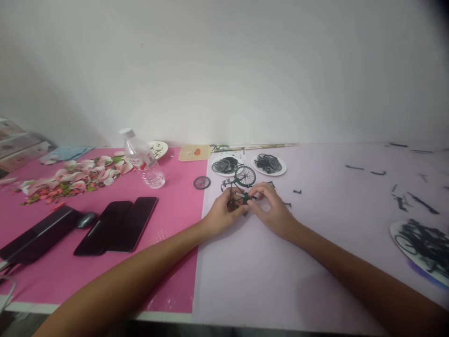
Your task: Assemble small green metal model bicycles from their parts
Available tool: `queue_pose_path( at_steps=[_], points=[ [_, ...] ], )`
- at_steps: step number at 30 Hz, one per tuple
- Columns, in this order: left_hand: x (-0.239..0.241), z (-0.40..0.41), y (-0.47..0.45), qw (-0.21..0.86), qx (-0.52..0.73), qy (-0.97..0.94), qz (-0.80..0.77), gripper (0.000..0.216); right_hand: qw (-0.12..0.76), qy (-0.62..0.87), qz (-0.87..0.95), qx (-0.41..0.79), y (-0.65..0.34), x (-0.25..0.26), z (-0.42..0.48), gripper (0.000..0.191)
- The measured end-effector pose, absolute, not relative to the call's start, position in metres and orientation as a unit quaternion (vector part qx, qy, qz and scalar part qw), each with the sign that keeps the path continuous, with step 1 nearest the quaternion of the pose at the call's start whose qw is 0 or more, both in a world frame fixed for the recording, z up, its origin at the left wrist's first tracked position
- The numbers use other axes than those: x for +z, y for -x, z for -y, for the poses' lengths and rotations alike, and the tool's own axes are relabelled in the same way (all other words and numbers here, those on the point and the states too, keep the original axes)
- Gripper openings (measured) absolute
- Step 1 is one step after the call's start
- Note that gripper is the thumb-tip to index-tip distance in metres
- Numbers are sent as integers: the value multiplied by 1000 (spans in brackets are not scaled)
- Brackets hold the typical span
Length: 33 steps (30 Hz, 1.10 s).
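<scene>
A small dark model bicycle [240, 189] stands on the pale sheet at the table's middle, one spoked wheel raised at its far end. My left hand [220, 216] is closed on its frame from the left. My right hand [271, 208] pinches the frame from the right, fingertips meeting the left hand's at a dark part. A loose small wheel [201, 182] lies on the pink mat just left of the hands.
Two white plates [277, 172] of dark parts sit behind the bicycle, a third plate [421, 245] at the right edge. Loose black pieces [417, 202] scatter far right. A water bottle [142, 159], two phones [119, 224], a mouse [86, 219] and flowers [73, 177] lie left.
</scene>
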<state>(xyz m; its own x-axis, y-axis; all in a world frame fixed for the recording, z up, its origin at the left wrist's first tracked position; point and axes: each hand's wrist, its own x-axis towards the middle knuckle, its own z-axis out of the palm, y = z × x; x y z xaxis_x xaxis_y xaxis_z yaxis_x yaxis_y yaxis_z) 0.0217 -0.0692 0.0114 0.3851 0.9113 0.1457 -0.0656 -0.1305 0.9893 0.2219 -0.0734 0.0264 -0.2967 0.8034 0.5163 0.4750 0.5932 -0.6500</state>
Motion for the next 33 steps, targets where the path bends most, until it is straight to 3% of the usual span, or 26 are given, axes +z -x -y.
queue_pose_path(
  at_steps=[33],
  points=[
    [16,72,-22,501,432,-654,-368,26,449,437,690,361,-224,15,70,23]
  ],
)
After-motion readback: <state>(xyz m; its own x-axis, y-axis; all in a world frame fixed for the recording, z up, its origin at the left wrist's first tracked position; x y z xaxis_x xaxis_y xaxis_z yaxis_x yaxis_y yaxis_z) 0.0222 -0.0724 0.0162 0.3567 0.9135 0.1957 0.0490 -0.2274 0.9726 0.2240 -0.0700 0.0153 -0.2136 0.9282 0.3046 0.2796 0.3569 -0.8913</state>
